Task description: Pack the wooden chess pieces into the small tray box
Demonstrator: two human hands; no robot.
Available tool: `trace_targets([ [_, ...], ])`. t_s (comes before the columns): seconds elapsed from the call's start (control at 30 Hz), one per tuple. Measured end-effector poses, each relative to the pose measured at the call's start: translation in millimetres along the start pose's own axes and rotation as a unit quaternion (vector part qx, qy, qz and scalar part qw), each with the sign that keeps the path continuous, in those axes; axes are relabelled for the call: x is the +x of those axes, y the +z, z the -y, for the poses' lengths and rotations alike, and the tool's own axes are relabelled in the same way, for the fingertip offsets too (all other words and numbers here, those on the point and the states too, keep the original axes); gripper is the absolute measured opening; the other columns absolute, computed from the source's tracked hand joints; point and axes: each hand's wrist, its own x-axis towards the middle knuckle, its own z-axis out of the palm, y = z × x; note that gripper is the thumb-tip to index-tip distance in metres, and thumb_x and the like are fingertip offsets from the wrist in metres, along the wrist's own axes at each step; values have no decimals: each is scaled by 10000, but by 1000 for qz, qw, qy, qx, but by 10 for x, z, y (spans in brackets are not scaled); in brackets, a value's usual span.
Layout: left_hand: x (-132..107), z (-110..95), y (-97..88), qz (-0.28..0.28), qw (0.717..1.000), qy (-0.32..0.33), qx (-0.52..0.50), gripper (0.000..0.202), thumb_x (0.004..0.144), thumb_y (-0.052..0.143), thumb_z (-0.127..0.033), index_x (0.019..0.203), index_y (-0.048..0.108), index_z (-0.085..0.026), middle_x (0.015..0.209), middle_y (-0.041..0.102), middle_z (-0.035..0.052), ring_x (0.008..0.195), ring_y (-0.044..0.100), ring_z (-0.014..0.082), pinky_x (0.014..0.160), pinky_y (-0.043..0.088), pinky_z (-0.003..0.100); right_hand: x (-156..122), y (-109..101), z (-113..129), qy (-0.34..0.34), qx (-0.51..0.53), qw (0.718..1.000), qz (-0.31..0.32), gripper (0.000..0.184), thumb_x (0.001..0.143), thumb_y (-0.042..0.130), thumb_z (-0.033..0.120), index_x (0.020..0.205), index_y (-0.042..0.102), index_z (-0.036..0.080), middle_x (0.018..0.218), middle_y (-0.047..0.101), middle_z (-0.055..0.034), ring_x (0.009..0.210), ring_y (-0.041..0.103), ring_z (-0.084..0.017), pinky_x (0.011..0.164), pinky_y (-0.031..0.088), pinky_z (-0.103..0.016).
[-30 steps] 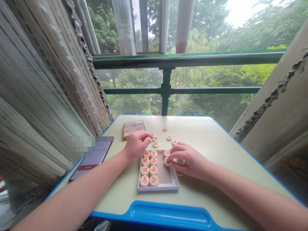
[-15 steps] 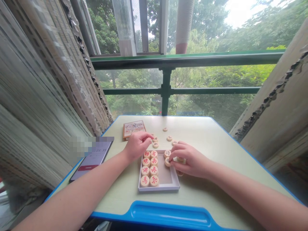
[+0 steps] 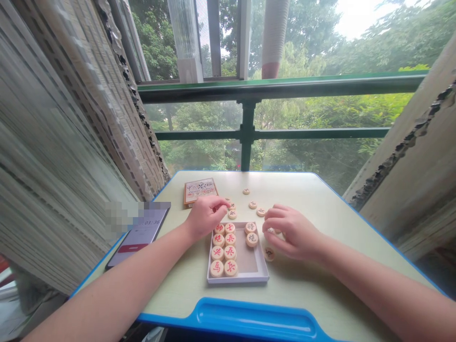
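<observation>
Left hand (image 3: 205, 217): fingers bunched, tips on loose chess pieces (image 3: 232, 207); hold cannot be told. Right hand (image 3: 294, 232): fingers half-curled, grip unclear, a disc (image 3: 269, 254) just below them. Box (image 3: 251, 263) lies between both sets of fingers. Risk: a brushing finger may scatter the boxed rows (image 3: 223, 247).

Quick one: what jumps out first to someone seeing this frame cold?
The shallow white box at the middle of the table, part filled with rows of round wooden pieces marked in red. The left hand rests at its far left corner by loose pieces, and the right hand curls over others beside its right edge. A phone lies at the table's left edge; a green railing and trees fill the background.
</observation>
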Motion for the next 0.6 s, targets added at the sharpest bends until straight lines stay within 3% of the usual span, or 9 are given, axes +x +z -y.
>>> trace_targets([
  [0.13,-2,21,-1,12,1000,9,12,193,741,495,-164,736,688,-162,700,691,22,657,608,134,647,472,248,-10,-86,-3,-25,-21,996,81,62,718,560,226,711,610,189,689,552,-45,669,460,-167,629,395,-306],
  [0.27,-3,29,-1,24,999,16,23,180,732,510,-165,746,690,-163,740,700,30,673,616,140,634,472,245,17,-101,68,-23,-10,992,127,114,704,613,296,761,624,197,723,559,-44,706,478,-176,668,411,-309],
  [0.4,-4,20,-7,33,999,19,24,181,736,510,-166,749,690,-161,756,702,36,685,619,141,647,475,243,29,-59,84,-21,-23,991,129,52,704,601,231,667,584,198,681,548,-31,679,471,-161,675,408,-298],
  [0.6,-12,-5,-17,46,998,24,32,183,745,511,-170,768,692,-153,751,696,34,674,609,134,659,468,243,7,22,-52,-1,-60,992,108,148,756,528,161,610,532,185,626,529,-27,639,448,-146,618,376,-267],
])
